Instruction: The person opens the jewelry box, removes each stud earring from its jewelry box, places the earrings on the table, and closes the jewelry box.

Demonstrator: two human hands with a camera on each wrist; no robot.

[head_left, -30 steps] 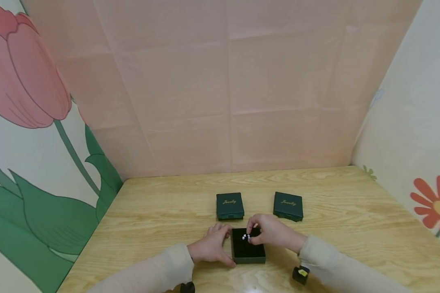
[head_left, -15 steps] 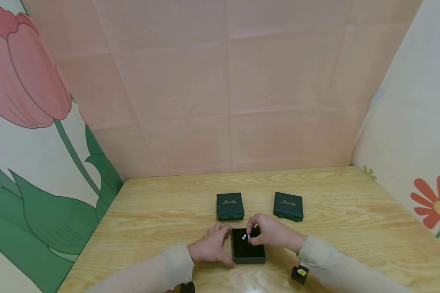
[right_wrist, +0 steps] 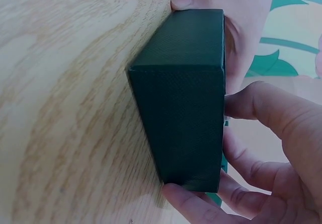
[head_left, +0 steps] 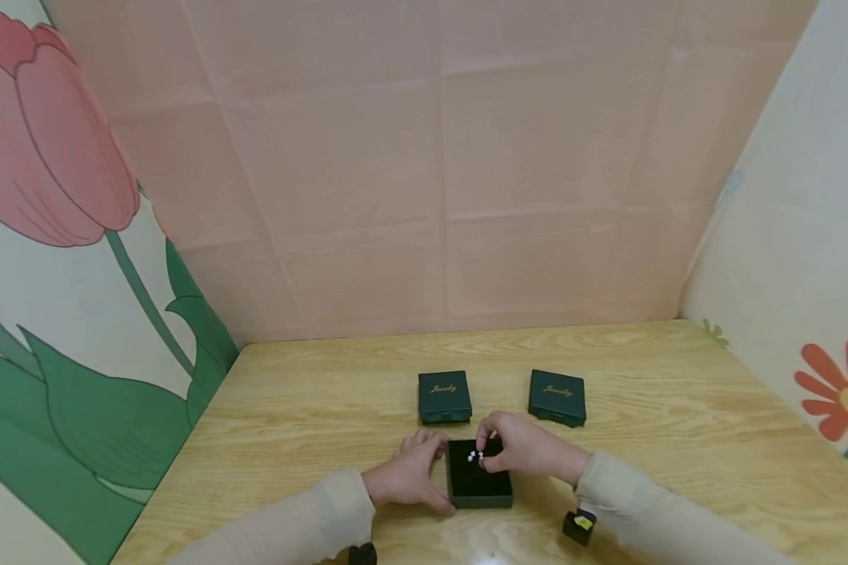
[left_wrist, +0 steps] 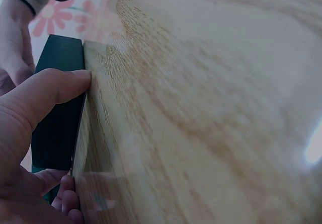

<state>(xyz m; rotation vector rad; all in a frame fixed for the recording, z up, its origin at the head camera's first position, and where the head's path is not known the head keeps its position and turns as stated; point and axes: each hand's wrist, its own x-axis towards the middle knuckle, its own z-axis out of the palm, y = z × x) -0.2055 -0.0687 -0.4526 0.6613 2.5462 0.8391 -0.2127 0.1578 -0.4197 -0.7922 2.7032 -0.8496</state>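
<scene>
A dark green open jewelry box (head_left: 479, 488) lies on the table between the two hands, its inside lined in black. My left hand (head_left: 411, 473) holds it at the left side; in the left wrist view the thumb lies along one wall and the other fingers are at the opposite end. Over the box's lining, my right hand (head_left: 528, 448) pinches a small, sparkling white piece of jewelry (head_left: 470, 457) between thumb and forefinger. That piece is too small to tell its exact kind. From the right wrist, the box wall (right_wrist: 176, 123) hides it.
Two dark green boxes with gold lettering, a left one (head_left: 444, 397) and a right one (head_left: 557, 396), lie behind the open box on the wooden table (head_left: 311, 408). A pink cloth wall (head_left: 438, 196) rises at the back, with flower-patterned walls on both sides.
</scene>
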